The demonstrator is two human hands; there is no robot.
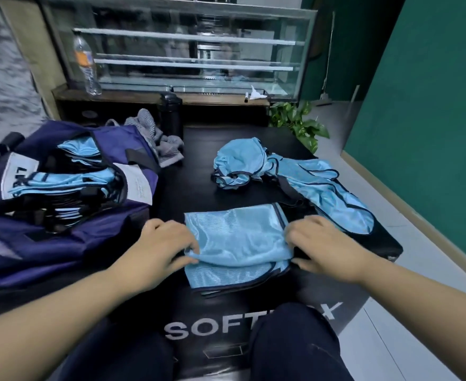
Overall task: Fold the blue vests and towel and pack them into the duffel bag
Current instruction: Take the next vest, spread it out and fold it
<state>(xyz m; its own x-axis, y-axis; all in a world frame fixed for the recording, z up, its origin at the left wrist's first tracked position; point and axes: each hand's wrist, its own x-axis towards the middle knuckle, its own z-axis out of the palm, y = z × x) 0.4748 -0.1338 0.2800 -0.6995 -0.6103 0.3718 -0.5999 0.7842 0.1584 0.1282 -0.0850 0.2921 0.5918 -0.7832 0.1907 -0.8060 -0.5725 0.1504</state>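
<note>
Vest [234, 237] being folded is lying flat on the black bench [188, 188], centred just in front of the person's knees, near edge doubled over itself into a rounded fold.

Head view:
- Left hand [163, 251] is reaching in from lower left, forearm running diagonally, palm down. Fingers are curling onto the vest's left edge and pinching the folded layer there.
- Right hand [325, 248] is coming in from lower right, palm down, knuckles up. Fingers are curling over the vest's right edge by the dark trim, gripping it; fingertips are hidden under the hand.
- Both hands are sitting level with each other, one on each side of the vest.
- Duffel bag [61, 237], navy/purple, is lying open on the bench's left side, just beside the left hand. Folded vests [69, 180] are stacked inside it.
- Unfolded vests [281, 174] are lying crumpled in a loose heap at the far right of the bench, one trailing toward the right edge, well apart from the hands.
- Towel [157, 138], grey striped, is bunched behind the bag's far end, touching it.
- Dark flask [171, 116] is standing just behind the towel.
- Plastic bottle [86, 64] is standing on the ledge of the glass display case [199, 50] at the back.
- Potted plant [298, 122] is sitting past the bench's far right corner.
</note>
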